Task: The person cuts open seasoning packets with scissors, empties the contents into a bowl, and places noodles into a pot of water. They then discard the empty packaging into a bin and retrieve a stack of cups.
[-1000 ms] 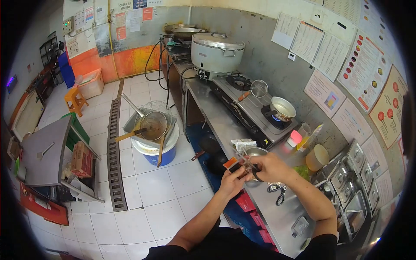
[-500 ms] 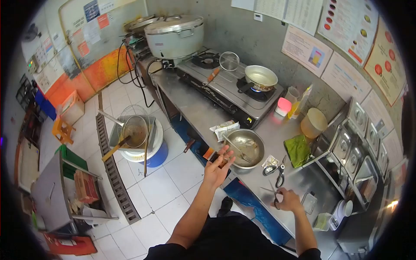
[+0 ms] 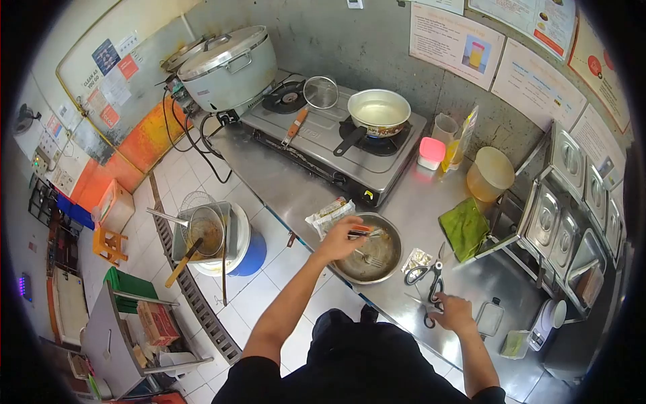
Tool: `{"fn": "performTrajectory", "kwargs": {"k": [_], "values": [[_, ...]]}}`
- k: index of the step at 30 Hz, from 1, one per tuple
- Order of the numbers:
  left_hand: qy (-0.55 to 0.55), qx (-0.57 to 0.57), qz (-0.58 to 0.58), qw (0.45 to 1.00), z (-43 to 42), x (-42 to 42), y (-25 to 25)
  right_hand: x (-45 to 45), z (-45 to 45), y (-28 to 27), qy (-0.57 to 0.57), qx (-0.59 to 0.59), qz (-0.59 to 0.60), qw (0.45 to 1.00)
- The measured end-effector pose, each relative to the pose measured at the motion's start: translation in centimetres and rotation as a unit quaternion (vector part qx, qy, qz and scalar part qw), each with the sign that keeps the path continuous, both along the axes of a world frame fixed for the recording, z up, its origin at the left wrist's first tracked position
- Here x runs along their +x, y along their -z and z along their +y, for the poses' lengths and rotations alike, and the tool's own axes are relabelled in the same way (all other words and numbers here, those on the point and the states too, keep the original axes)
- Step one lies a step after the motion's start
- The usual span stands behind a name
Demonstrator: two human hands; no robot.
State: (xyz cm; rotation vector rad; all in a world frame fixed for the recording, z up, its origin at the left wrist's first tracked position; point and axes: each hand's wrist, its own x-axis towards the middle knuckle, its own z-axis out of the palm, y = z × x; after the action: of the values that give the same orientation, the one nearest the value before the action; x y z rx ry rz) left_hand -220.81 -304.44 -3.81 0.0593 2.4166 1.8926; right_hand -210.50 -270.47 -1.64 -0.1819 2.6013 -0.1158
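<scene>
My left hand (image 3: 340, 239) is closed around a small orange and black sachet (image 3: 360, 233), held above the left part of the steel bowl (image 3: 397, 259). Inside the bowl lies a fork (image 3: 371, 260), and its base looks wet. At the counter's front part my right hand (image 3: 454, 314) has its fingers at the black handles of a pair of scissors (image 3: 428, 319), blades pointing left. A second pair of scissors (image 3: 436, 273) rests just beyond it, beside a torn silver packet (image 3: 418, 258). Behind my left hand lies an open white wrapper (image 3: 330, 214).
A white pan (image 3: 379, 111) sits on the gas stove (image 3: 323, 148), near a strainer (image 3: 321, 92). Right of the bowl are a green cloth (image 3: 465, 229), an amber tub (image 3: 490, 174) and a rack of lidded steel containers (image 3: 545, 219). A blue bucket (image 3: 250, 256) stands on the floor.
My left hand has moved over the bowl and turned from palm-up to palm-down with the sachet. My right hand and its scissors are lower, close to the counter. The view has shifted.
</scene>
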Motion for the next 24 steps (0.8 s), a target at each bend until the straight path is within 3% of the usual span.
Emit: {"fn": "performTrajectory", "kwargs": {"k": [1,2,4,6,8,11,16,18,24], "values": [[0.071,-0.163,0.072,0.981,0.0,-1.2,0.4,-0.9,-1.0,-0.6,-0.040,-0.081,0.059,0.994],[0.140,-0.319,0.143,0.926,0.1,-2.3,0.9,-1.9,-2.2,-1.2,-0.079,-0.161,0.118,0.977],[0.175,-0.335,0.129,0.917,0.9,-3.8,0.7,-5.0,-6.8,-1.6,-0.107,-0.283,0.230,0.925],[0.248,-0.436,0.165,0.849,1.6,-5.1,0.6,-8.6,-11.6,-1.9,-0.098,-0.369,0.312,0.870],[0.271,-0.457,0.175,0.829,1.9,-6.1,1.0,-11.2,-14.2,-1.1,-0.059,-0.408,0.258,0.874],[0.292,-0.475,0.188,0.808,1.4,-6.8,1.6,-13.2,-15.1,0.8,-0.025,-0.373,0.210,0.903],[0.321,-0.457,0.203,0.805,0.1,-6.9,0.9,-13.5,-15.2,1.2,-0.057,-0.364,0.276,0.888],[0.314,-0.398,0.197,0.839,-0.5,-6.8,0.1,-13.6,-15.1,0.9,-0.074,-0.338,0.280,0.895],[0.344,-0.357,0.210,0.843,-2.4,-7.3,0.8,-13.8,-15.1,0.7,-0.057,-0.300,0.256,0.917]]}}
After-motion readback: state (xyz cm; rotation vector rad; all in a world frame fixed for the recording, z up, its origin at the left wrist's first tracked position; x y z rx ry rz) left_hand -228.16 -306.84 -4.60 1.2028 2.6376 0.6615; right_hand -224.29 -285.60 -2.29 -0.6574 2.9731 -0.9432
